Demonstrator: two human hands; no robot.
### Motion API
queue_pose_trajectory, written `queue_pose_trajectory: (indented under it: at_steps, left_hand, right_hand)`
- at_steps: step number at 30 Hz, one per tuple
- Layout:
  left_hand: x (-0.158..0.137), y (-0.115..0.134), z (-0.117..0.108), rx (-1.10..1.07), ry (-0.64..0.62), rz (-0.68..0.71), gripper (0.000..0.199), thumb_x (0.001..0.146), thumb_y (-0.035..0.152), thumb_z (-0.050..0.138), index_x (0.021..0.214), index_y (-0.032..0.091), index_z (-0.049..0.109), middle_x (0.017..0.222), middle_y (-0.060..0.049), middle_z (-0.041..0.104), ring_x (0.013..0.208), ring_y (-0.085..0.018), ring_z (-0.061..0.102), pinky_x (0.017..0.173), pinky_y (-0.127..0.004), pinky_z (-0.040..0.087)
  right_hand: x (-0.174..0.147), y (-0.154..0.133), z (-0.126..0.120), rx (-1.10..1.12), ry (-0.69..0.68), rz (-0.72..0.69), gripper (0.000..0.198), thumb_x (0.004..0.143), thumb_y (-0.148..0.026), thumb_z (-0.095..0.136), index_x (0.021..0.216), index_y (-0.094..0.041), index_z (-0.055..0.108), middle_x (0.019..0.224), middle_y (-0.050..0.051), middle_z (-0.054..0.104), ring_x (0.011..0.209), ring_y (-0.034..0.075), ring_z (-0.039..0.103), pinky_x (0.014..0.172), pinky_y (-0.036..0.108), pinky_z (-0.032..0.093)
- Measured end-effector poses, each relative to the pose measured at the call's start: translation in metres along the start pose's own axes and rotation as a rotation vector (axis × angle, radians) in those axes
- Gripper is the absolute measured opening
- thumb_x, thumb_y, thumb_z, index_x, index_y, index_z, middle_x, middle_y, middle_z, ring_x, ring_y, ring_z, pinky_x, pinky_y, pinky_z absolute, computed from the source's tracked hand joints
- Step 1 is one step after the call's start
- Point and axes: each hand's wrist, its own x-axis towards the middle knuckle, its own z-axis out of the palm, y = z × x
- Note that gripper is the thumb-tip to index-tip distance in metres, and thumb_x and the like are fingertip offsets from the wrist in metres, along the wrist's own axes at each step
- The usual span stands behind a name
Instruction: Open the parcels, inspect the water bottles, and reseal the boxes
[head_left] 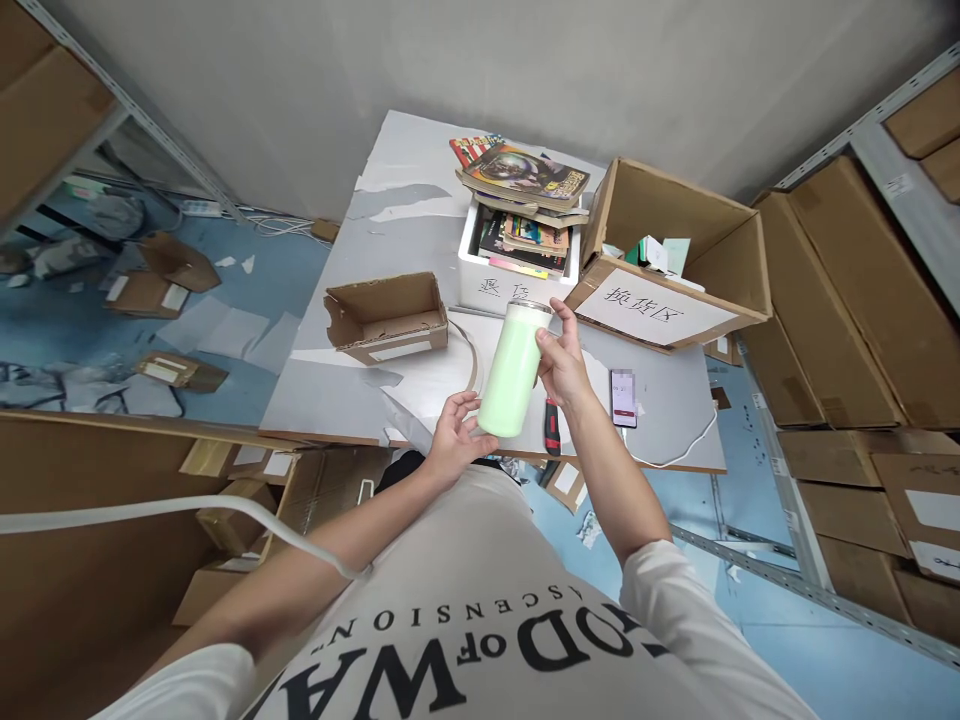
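Observation:
Between my hands is a pale green water bottle point(513, 372), tilted, with a silvery rim at its upper end. The fingers of my right hand point(564, 365) grip its upper right side. My left hand point(456, 434) holds the lower left side near the base, its thumb beneath. Just right of the bottle, a red and black tool handle point(552, 428) lies at the table edge. An open small cardboard box point(390, 345) stands to the left. The palm sides of both hands are partly hidden.
Behind the bottle, a white box point(480, 285) holds stacked books point(525, 178). A large open cardboard box point(694, 215) with a handwritten label stands right of it. A phone point(623, 398) with a cable lies on the grey table point(330, 385). Shelves with cartons point(832, 300) flank the right side.

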Motion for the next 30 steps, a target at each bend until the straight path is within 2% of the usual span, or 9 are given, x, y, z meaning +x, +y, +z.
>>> queue_pose_trajectory:
  at_steps: [3,6,9,13,17,21,24,27,30]
  left_hand:
    - [0.001,0.005,-0.001,0.046,0.057,0.013,0.074,0.049,0.034,0.086,0.109,0.025,0.043,0.116,-0.006,0.053,0.096,-0.018,0.06,0.078,-0.031,0.051]
    - [0.001,0.013,-0.005,-0.058,0.061,-0.031,0.059,0.057,0.032,0.08,0.105,0.024,0.046,0.104,-0.003,0.059,0.086,-0.016,0.062,0.075,-0.03,0.051]
    - [0.0,0.022,-0.01,-0.252,-0.031,-0.157,0.049,0.064,0.035,0.071,0.106,0.022,0.051,0.098,-0.003,0.064,0.082,-0.018,0.063,0.072,-0.032,0.053]
    - [0.0,0.033,-0.012,-0.398,-0.123,-0.386,0.045,0.075,0.042,0.056,0.112,0.017,0.055,0.099,-0.009,0.068,0.08,-0.02,0.065,0.071,-0.033,0.054]
    - [0.003,0.044,-0.013,-0.431,-0.111,-0.535,0.048,0.086,0.048,0.04,0.111,0.011,0.058,0.085,-0.012,0.07,0.066,-0.017,0.064,0.06,-0.026,0.053]
    - [0.005,0.05,-0.018,-0.441,-0.111,-0.645,0.055,0.09,0.052,0.03,0.106,0.01,0.061,0.074,-0.012,0.068,0.054,-0.013,0.06,0.052,-0.022,0.051]
    - [0.005,0.05,-0.021,-0.448,-0.134,-0.682,0.057,0.091,0.052,0.028,0.106,0.009,0.063,0.071,-0.01,0.067,0.052,-0.013,0.058,0.049,-0.02,0.05]
    - [0.005,0.047,-0.026,-0.425,-0.172,-0.707,0.056,0.091,0.051,0.029,0.104,0.009,0.064,0.07,-0.01,0.067,0.05,-0.012,0.057,0.045,-0.019,0.047]
    - [0.004,0.045,-0.03,-0.368,-0.195,-0.756,0.06,0.091,0.053,0.028,0.105,0.007,0.065,0.071,-0.011,0.068,0.047,-0.011,0.056,0.044,-0.019,0.045]
  right_hand:
    - [0.001,0.006,0.005,0.07,0.042,0.006,0.08,0.067,-0.056,0.072,0.131,-0.034,0.029,0.105,0.002,0.065,0.086,0.019,0.065,0.071,0.034,0.054]
    - [-0.002,0.012,0.008,0.171,-0.012,0.02,0.073,0.067,-0.062,0.068,0.126,-0.031,0.04,0.111,0.004,0.064,0.099,0.023,0.063,0.079,0.039,0.053]
    - [-0.005,0.011,0.008,0.338,-0.142,0.022,0.07,0.068,-0.071,0.061,0.124,-0.03,0.047,0.117,0.006,0.063,0.11,0.027,0.059,0.086,0.046,0.051]
    - [-0.008,0.0,0.007,0.479,-0.29,-0.016,0.079,0.061,-0.058,0.075,0.129,-0.036,0.043,0.129,0.004,0.057,0.119,0.03,0.054,0.094,0.051,0.047]
    - [-0.007,-0.013,0.001,0.286,-0.307,-0.047,0.085,0.057,-0.05,0.08,0.131,-0.035,0.042,0.137,0.006,0.05,0.12,0.031,0.053,0.09,0.049,0.049]
    - [-0.006,-0.02,-0.004,0.09,-0.317,-0.023,0.082,0.058,-0.062,0.074,0.129,-0.034,0.045,0.139,0.006,0.047,0.112,0.03,0.056,0.08,0.045,0.053]
    - [-0.005,-0.02,0.0,0.01,-0.241,-0.046,0.071,0.064,-0.07,0.065,0.122,-0.031,0.049,0.126,0.006,0.054,0.098,0.024,0.06,0.071,0.039,0.054]
    - [-0.004,-0.02,0.008,-0.091,-0.111,-0.063,0.051,0.07,-0.06,0.067,0.108,-0.029,0.053,0.11,0.002,0.058,0.082,0.017,0.059,0.063,0.03,0.053]
    - [-0.003,-0.021,0.017,-0.23,-0.049,-0.071,0.038,0.075,-0.048,0.066,0.103,-0.028,0.051,0.099,0.0,0.058,0.073,0.013,0.056,0.056,0.024,0.049]
